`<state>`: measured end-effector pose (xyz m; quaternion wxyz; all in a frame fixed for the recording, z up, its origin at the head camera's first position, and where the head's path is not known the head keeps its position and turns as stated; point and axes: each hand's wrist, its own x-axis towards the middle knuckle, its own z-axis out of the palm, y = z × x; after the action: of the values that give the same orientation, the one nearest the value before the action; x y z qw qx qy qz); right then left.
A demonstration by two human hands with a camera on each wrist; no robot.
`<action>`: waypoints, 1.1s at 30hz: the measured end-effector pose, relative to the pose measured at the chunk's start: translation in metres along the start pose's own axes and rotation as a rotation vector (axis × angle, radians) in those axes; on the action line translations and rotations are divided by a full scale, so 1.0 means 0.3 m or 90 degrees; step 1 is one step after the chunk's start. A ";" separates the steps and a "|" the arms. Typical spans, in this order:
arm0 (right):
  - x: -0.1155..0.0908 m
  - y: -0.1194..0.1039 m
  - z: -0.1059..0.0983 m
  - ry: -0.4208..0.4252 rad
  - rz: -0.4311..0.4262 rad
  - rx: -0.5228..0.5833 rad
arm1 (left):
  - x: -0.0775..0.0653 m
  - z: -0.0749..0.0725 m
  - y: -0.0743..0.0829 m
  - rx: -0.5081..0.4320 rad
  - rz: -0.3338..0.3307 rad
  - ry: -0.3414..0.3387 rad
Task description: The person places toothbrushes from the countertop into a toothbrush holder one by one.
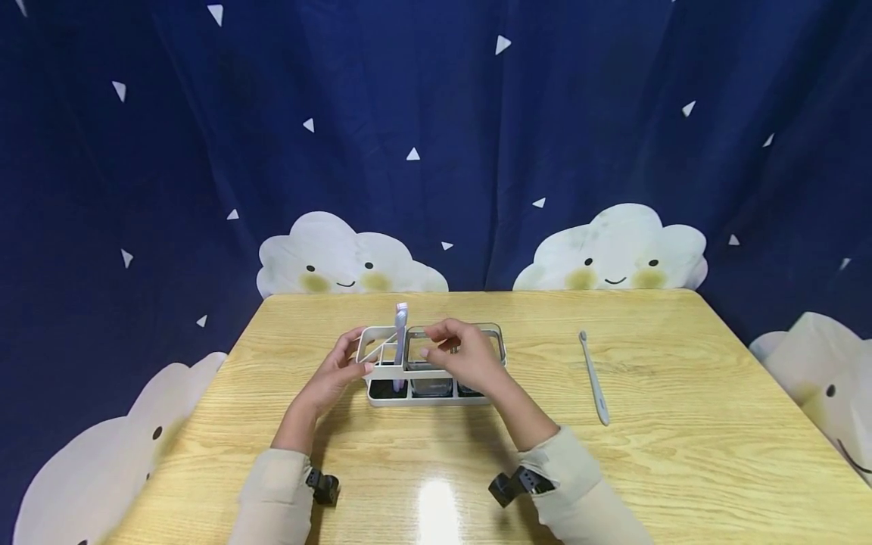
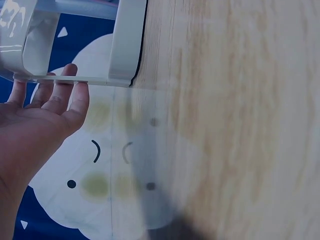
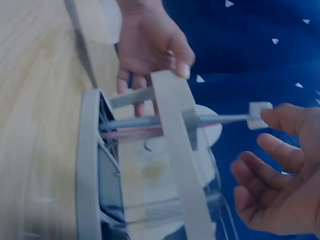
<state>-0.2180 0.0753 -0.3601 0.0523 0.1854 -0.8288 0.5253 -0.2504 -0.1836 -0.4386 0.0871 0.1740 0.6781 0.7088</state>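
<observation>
**White two-tier plastic holder (image 1: 418, 374) braced at its left end**

Head view: From my station I see the holder upright on a pale wood-grain tabletop (image 1: 681, 393). The left hand (image 1: 337, 372) grips its left end, thumb at the front rim. At least two slim toothbrushes, pinkish and pale blue-violet (image 1: 401, 325), stand in a left-hand compartment; right of them sit two clear, squarish cups (image 1: 432, 387). The right hand (image 1: 468, 356) is above the cups, fingers loosely bent, grasping nothing I can make out. A slim grey toothbrush (image 1: 595, 378) lies well apart to the right.

Left wrist view: I find fingertips against the thin strut at the holder's end, palm clear of it. I judge a light brace best here; a hard squeeze could skew the frame.

Right wrist view: The right thumb overlaps a brush head in my line of sight; contact I cannot tell. Any adjustment, in my judgement, wants a pinch just below the head, moved along the handle's own line, since a tilted handle may bind in the upper tier or drag its neighbour.
</observation>
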 end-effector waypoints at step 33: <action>-0.067 0.055 -0.249 -0.139 0.026 -0.073 | -0.003 -0.002 0.007 -0.010 -0.010 -0.004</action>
<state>-0.2135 0.1532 -0.3466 -0.0389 0.2214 -0.8618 0.4547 -0.2493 -0.1846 -0.4365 0.0960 0.1702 0.6735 0.7128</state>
